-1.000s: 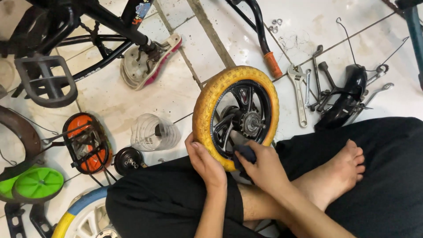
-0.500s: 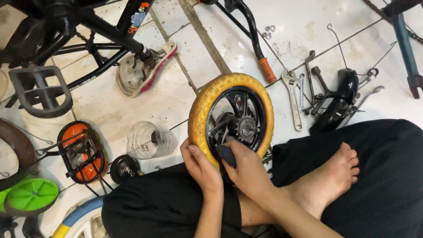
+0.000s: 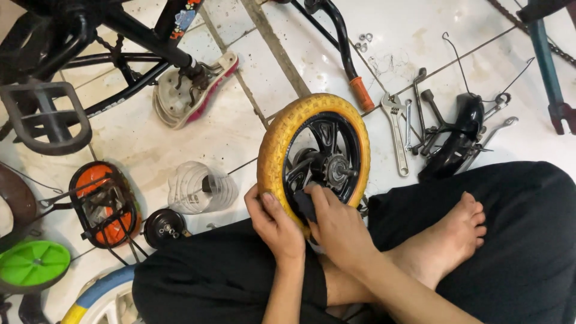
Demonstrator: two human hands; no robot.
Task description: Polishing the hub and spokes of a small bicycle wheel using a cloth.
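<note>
A small bicycle wheel with a yellow tyre and black spoked rim stands upright on the tiled floor, leaning against my crossed legs. My left hand grips the tyre's lower edge, thumb on the yellow rubber. My right hand presses a small dark pad or tool against the inside of the rim near the hub. What the dark item is cannot be told.
Wrenches and a black fender lie to the right. A black bike frame, a worn sandal, a clear plastic guard, an orange basket and a green disc sit on the left.
The view has drifted slightly, so the wheel sits lower left in the frame. My right hand has moved a little along the inner rim; the left hand keeps its grip.
</note>
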